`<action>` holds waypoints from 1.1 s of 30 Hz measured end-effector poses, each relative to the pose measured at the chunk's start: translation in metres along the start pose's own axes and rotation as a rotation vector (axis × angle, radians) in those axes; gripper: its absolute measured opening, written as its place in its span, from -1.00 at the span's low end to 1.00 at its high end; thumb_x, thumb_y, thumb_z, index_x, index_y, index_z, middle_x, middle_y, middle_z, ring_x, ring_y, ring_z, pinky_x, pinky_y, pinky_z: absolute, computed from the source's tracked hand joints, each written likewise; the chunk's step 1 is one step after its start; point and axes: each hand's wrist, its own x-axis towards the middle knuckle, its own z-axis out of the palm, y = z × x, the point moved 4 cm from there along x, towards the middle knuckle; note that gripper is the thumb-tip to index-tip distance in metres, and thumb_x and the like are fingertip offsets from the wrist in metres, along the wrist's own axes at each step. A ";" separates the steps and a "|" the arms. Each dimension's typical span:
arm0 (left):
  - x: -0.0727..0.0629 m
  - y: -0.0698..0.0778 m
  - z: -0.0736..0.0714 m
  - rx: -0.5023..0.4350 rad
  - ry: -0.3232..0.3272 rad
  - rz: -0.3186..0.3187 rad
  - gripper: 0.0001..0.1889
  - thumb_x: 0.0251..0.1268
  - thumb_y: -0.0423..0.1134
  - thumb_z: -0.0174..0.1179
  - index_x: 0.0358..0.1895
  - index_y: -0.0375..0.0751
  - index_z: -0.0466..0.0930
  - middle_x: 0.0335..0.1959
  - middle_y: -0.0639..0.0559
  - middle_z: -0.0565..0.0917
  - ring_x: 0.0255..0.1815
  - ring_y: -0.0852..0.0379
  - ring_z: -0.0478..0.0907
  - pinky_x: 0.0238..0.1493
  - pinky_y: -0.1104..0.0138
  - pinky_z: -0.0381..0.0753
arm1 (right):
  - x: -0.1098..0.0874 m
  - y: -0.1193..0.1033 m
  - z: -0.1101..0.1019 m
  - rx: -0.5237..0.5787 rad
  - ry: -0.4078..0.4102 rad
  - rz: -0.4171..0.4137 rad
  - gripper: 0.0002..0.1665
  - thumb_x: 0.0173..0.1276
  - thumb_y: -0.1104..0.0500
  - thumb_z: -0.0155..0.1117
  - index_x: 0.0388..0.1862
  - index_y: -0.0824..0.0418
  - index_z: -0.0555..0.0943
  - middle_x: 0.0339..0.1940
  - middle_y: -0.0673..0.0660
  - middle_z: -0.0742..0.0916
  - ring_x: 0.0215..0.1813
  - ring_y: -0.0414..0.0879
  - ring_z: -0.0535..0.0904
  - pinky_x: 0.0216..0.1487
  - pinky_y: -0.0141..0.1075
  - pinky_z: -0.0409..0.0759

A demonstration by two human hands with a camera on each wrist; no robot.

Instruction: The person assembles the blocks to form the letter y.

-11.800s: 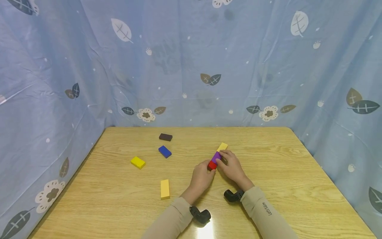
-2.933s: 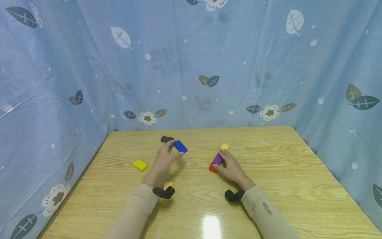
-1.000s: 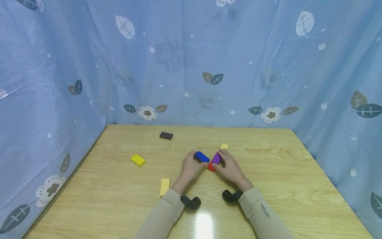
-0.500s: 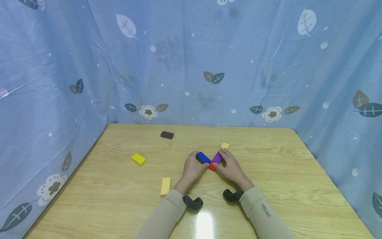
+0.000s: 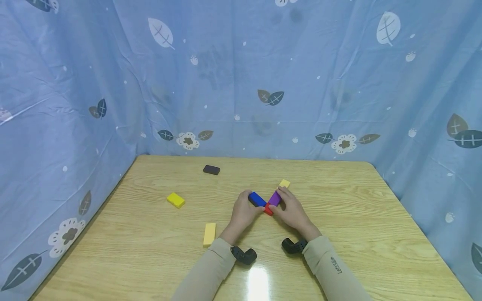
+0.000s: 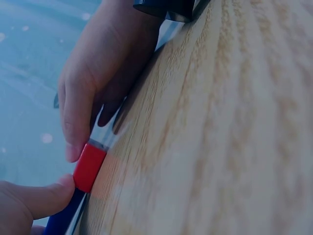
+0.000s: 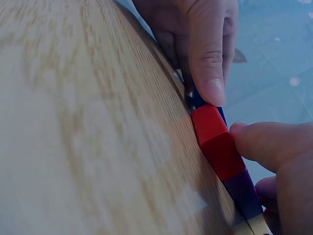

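My left hand grips a blue block by its two ends, with the thumb at the near end. That end meets a red block at an angle. Beyond the red block a purple block and a pale yellow block run in a line away to the right. My right hand pinches this row, its thumb against the red block and its fingertips at the far end of the purple one. In the right wrist view the red block touches the purple block.
On the left of the wooden table lie a bright yellow block, a dark brown block near the back edge, and another pale yellow block beside the left sleeve. A blue patterned curtain hangs behind and at both sides.
My left hand has left the red block's end, picked up the blue block from the back left and carried it right to the red block. My right hand has stayed on the row.
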 end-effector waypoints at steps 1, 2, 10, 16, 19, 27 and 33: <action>0.000 0.000 0.000 0.001 -0.002 0.002 -0.31 0.04 -0.18 0.42 0.22 -0.42 0.36 0.16 -0.29 0.49 0.19 -0.18 0.45 0.22 0.04 0.47 | 0.000 0.000 0.000 0.001 0.001 -0.003 -0.17 0.28 -0.05 0.27 0.35 0.45 0.30 0.42 0.39 0.32 0.46 0.31 0.15 0.41 0.17 0.17; 0.000 0.000 0.000 0.002 -0.004 0.001 -0.31 0.03 -0.18 0.42 0.22 -0.42 0.36 0.16 -0.28 0.49 0.19 -0.18 0.46 0.22 0.04 0.47 | 0.000 0.000 0.000 0.002 0.001 -0.005 -0.16 0.28 -0.05 0.27 0.35 0.45 0.30 0.42 0.39 0.32 0.46 0.30 0.15 0.41 0.17 0.17; 0.000 -0.001 0.000 0.009 -0.015 0.012 -0.29 0.02 -0.11 0.43 0.21 -0.39 0.36 0.11 -0.23 0.51 0.14 -0.12 0.48 0.18 0.08 0.50 | 0.002 0.000 0.000 -0.007 -0.003 -0.006 -0.17 0.28 -0.05 0.26 0.34 0.46 0.30 0.42 0.39 0.32 0.46 0.31 0.14 0.41 0.18 0.16; -0.002 0.001 -0.001 0.016 -0.010 0.010 -0.29 0.02 -0.13 0.43 0.19 -0.44 0.37 0.11 -0.26 0.50 0.13 -0.13 0.47 0.18 0.07 0.50 | 0.001 -0.001 0.000 -0.010 -0.011 0.000 -0.17 0.28 -0.04 0.26 0.35 0.46 0.29 0.42 0.39 0.31 0.46 0.31 0.13 0.41 0.18 0.16; -0.003 0.001 -0.001 0.020 -0.007 0.009 -0.28 0.02 -0.12 0.43 0.19 -0.46 0.37 0.13 -0.27 0.49 0.15 -0.15 0.46 0.20 0.06 0.49 | 0.001 -0.002 0.000 -0.007 -0.015 0.006 -0.17 0.28 -0.04 0.26 0.36 0.45 0.28 0.43 0.38 0.31 0.47 0.31 0.12 0.41 0.18 0.15; -0.003 -0.001 0.000 0.009 -0.008 0.001 -0.22 0.01 -0.08 0.44 0.23 -0.46 0.33 0.17 -0.29 0.47 0.19 -0.16 0.43 0.22 0.06 0.47 | 0.000 -0.002 0.000 0.000 -0.015 0.014 -0.18 0.29 -0.03 0.26 0.35 0.45 0.29 0.43 0.38 0.31 0.47 0.30 0.12 0.42 0.17 0.14; -0.004 0.001 -0.005 -0.031 -0.010 -0.024 -0.21 0.02 -0.10 0.43 0.26 -0.46 0.31 0.22 -0.33 0.44 0.24 -0.22 0.40 0.24 0.01 0.44 | 0.001 0.000 0.001 -0.010 -0.005 0.010 -0.18 0.28 -0.03 0.27 0.35 0.45 0.29 0.42 0.38 0.31 0.47 0.30 0.12 0.43 0.15 0.14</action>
